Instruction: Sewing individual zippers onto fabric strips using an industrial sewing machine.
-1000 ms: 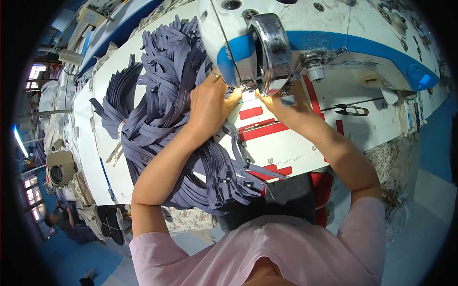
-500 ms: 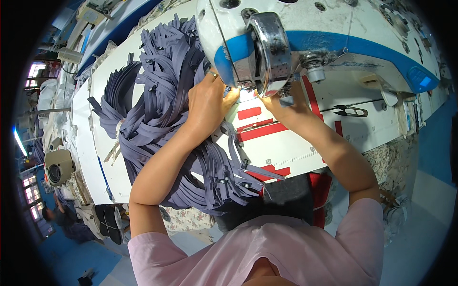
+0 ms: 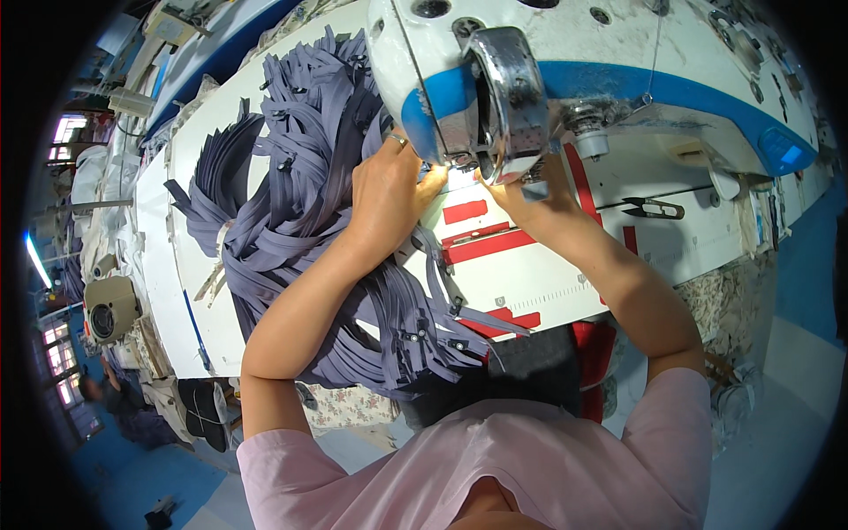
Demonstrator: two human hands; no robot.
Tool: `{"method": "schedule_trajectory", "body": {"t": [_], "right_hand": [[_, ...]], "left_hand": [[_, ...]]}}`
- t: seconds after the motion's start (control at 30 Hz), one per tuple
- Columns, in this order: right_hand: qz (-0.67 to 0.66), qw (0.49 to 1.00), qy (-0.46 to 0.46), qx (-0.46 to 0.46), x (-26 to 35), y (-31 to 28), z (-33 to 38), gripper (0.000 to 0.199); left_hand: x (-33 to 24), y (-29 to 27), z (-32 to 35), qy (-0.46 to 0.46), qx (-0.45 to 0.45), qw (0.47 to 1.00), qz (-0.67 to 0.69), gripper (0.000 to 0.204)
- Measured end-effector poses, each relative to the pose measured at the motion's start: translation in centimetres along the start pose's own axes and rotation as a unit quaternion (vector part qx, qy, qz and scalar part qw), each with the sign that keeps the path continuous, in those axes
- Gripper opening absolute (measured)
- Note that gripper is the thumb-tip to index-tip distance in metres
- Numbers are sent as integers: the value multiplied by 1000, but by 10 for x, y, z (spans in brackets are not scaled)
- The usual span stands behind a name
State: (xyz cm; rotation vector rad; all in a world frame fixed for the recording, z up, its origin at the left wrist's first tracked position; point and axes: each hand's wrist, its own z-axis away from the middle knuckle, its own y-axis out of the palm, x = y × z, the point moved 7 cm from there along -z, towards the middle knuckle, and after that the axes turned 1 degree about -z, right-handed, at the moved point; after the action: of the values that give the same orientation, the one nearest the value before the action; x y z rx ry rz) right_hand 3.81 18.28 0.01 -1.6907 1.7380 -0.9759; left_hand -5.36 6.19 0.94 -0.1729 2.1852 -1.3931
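A white and blue sewing machine (image 3: pixel 618 62) fills the top of the view, its chrome head (image 3: pixel 503 106) over the needle area. My left hand (image 3: pixel 384 190) lies flat by the needle with fingers pressed on a small piece under the presser foot, a ring on one finger. My right hand (image 3: pixel 530 190) reaches under the machine head from the right, fingertips at the same spot; the head partly hides it. A big heap of grey-purple zippers (image 3: pixel 300 203) lies under and left of my left forearm, some trailing off the table edge (image 3: pixel 433 336).
The white table (image 3: pixel 565 265) carries red tape strips (image 3: pixel 481 243) and a printed ruler scale. Thread snips (image 3: pixel 649 209) lie to the right. Dark fabric (image 3: pixel 530 362) hangs at the front edge. Another machine (image 3: pixel 106 309) stands at far left.
The view has shifted slightly closer to the machine head. Both hands stay at the needle area, the left one edging a little toward the presser foot.
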Motion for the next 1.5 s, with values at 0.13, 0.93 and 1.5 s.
{"method": "schedule_trajectory", "body": {"t": [0.13, 0.93, 1.5], "right_hand": [[-30, 999, 25, -14, -1, -7, 3, 21], [-154, 977, -66, 129, 77, -50, 17, 16], [-180, 974, -38, 131, 17, -61, 36, 27]], "left_hand": [[-4, 0, 2, -7, 10, 1000, -15, 25], [27, -51, -4, -61, -256, 964, 33, 14], [-44, -21, 9, 159, 101, 977, 101, 19]]}}
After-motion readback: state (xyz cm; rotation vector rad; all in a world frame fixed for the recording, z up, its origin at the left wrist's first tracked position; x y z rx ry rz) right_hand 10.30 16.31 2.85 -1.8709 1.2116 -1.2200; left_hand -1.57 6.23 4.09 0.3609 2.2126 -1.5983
